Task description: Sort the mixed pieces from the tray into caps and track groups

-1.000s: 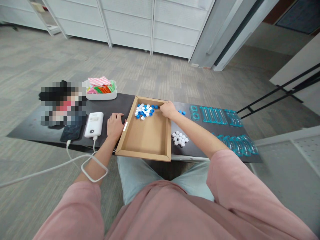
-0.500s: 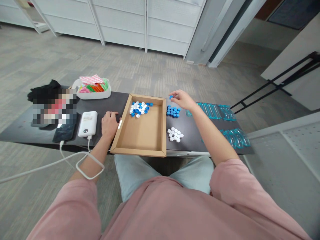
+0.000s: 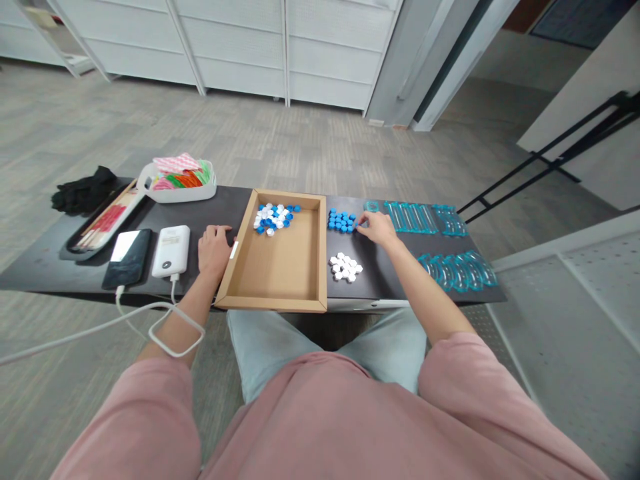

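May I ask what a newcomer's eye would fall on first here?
Probably the shallow brown cardboard tray beside the left hand, with mixed blue and white hexagonal pieces at its far left. Then the blue hexagonal cluster by the right hand, and the white hexagonal cluster lower in view.

No text is showing legibly; the power bank (image 3: 171, 252) left of the left grip (image 3: 215, 251) is bearing blurred print.

The box (image 3: 280, 273) on the table (image 3: 233, 208) holds tiles (image 3: 274, 219) toward its far end. Right of the box I see 2 tile groups (image 3: 342, 221), then 2 rows of parts (image 3: 413, 218); left of it, a power bank (image 3: 171, 251), then a phone (image 3: 126, 263); off its far-left corner, a basket (image 3: 184, 195).
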`<state>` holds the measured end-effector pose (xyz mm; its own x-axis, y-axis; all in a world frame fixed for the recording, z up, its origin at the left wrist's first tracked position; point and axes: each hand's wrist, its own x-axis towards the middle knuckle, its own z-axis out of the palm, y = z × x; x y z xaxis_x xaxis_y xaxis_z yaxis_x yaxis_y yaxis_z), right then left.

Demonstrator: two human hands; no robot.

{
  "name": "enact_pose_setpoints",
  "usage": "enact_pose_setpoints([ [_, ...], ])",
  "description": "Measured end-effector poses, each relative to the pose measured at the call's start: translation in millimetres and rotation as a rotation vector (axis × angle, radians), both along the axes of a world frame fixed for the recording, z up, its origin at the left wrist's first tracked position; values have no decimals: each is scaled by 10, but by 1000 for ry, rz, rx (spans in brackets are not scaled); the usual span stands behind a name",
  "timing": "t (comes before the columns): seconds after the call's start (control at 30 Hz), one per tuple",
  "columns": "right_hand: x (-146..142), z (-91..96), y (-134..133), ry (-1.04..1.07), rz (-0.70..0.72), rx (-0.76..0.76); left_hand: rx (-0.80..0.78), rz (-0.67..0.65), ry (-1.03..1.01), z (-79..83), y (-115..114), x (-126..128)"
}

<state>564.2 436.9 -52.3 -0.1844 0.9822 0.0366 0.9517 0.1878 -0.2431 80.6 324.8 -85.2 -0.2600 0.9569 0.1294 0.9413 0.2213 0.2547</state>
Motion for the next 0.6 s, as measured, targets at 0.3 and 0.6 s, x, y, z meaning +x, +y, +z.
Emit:
enact_pose_setpoints([
  [0.3,-111,436,-427,325,39,89,16,12,-20,-20,7,-8],
  [0.6,-190,1288,-2676,813,525,176,-9,19,-23,7,2,10],
])
